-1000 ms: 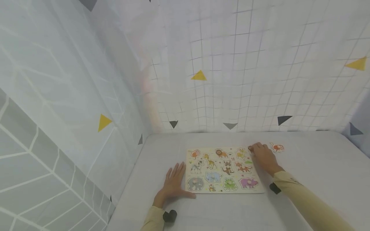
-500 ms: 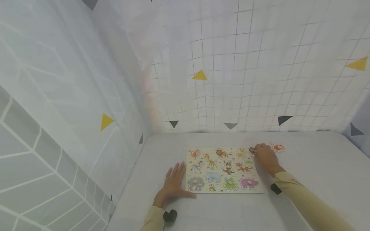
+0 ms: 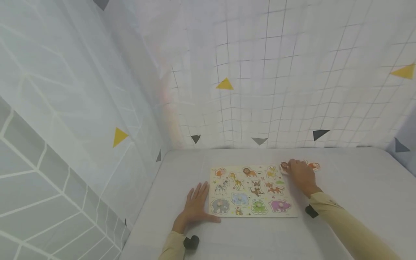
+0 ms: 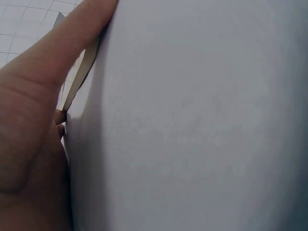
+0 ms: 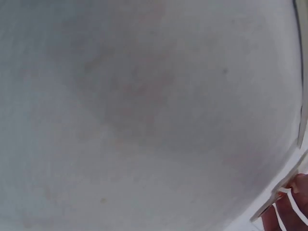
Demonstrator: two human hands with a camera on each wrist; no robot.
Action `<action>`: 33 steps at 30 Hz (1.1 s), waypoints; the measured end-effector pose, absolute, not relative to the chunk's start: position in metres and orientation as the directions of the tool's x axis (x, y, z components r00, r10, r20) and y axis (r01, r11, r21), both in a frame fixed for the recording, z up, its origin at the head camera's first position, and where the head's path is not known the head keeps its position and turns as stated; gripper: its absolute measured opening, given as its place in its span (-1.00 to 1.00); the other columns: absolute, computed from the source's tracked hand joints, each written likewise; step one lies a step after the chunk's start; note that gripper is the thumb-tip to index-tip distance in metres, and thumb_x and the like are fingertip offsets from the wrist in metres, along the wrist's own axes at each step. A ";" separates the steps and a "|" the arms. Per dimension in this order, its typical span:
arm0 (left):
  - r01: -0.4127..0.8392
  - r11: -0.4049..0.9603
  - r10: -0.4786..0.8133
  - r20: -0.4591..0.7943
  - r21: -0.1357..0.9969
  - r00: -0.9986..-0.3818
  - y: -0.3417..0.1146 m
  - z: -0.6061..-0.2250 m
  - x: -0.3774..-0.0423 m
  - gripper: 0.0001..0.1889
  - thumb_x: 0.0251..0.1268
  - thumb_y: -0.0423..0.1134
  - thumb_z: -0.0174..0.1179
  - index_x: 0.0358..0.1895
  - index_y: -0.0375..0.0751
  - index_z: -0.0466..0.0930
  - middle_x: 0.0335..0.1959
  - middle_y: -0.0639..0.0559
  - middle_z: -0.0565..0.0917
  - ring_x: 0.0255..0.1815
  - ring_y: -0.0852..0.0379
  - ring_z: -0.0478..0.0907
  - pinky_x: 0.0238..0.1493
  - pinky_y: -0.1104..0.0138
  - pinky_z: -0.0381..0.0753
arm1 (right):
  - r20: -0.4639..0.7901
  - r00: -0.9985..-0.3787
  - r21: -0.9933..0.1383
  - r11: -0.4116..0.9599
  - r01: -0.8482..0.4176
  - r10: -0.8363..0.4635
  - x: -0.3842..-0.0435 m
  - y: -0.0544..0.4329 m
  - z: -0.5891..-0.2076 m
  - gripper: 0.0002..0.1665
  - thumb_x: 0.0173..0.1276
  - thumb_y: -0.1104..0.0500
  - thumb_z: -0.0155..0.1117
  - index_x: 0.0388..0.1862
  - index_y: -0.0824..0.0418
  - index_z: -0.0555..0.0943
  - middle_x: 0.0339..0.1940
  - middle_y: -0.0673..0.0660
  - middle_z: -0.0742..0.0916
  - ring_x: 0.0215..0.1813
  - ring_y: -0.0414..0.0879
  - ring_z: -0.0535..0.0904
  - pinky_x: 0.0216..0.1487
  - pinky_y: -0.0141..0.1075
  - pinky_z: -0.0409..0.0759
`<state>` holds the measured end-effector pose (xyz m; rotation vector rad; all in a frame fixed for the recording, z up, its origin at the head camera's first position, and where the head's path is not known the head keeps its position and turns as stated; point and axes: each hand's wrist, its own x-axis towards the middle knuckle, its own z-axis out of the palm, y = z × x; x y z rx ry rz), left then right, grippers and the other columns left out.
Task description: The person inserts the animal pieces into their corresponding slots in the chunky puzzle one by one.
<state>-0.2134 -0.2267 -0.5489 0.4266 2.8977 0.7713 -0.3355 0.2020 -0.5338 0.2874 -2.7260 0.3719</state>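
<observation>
My left hand [image 3: 195, 206] lies flat with fingers spread at the left edge of the wooden animal puzzle board [image 3: 266, 198]. Its thumb rests along the board's front left corner; in the left wrist view the thumb [image 4: 53, 53] stretches beside the board's edge [image 4: 83, 70]. Just past the board's far right corner, my right hand [image 3: 302, 177] pinches a lion puzzle piece [image 3: 284, 166], whose maned head shows left of the fingertips. Fingers partly hide a monkey puzzle piece [image 3: 314, 166] behind them. At the right wrist view's lower right, fingers [image 5: 286, 211] meet a thin piece's edge.
On the board sit an elephant piece [image 3: 220, 206], a frog piece [image 3: 259, 207] and a purple rhino-like piece [image 3: 280, 206], among several other animal pictures. White cloth covers the table [image 3: 253, 238]. A grid-patterned wall [image 3: 253, 108] rises behind it.
The right hand has shifted slightly, and more of the lion piece now shows beside its fingertips. It covers more of the monkey piece. The left hand and board stay put.
</observation>
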 end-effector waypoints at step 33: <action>0.246 0.841 0.291 -0.019 0.481 -0.957 -0.230 -0.561 -0.219 0.51 -0.33 0.49 0.52 0.69 -0.12 -0.14 0.76 -0.03 -0.13 0.78 -0.15 -0.28 0.74 -0.20 -0.37 | 0.488 -0.827 -0.217 0.879 -0.425 -0.279 -0.327 0.105 -0.518 -0.74 0.42 0.10 0.37 -0.07 0.25 0.75 -0.06 0.26 0.84 -0.03 0.23 0.75 -0.03 0.11 0.68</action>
